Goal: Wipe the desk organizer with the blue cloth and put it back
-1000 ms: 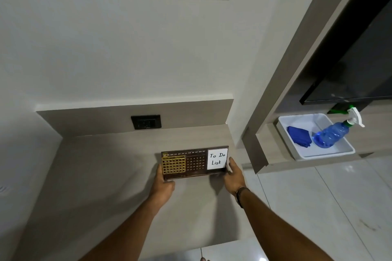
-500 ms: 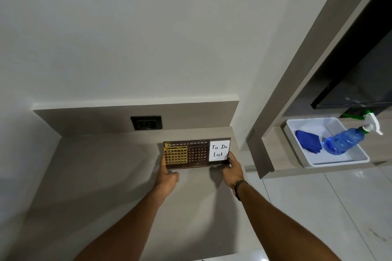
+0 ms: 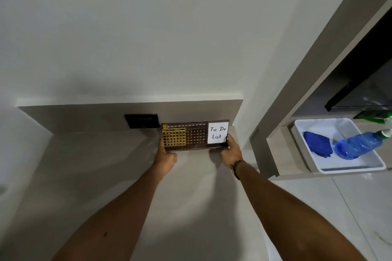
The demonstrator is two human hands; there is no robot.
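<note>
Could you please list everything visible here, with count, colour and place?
Organizer: one, dark brown with a gold grid and a white "To Do List" card, upright at the back right of the desk, held at both ends.
Desk: one, beige, centre and left.
Socket: one, black, on the desk's back panel, left of the organizer.
Tray: one, white, on the shelf at right.
Cloth: one, blue, in the tray's left part.
Bottle: one, blue with a white nozzle, lying in the tray beside the cloth.
Watch: one, dark, on the right wrist.
Left hand: grips the organizer's left end.
Right hand: grips its right end.
</note>
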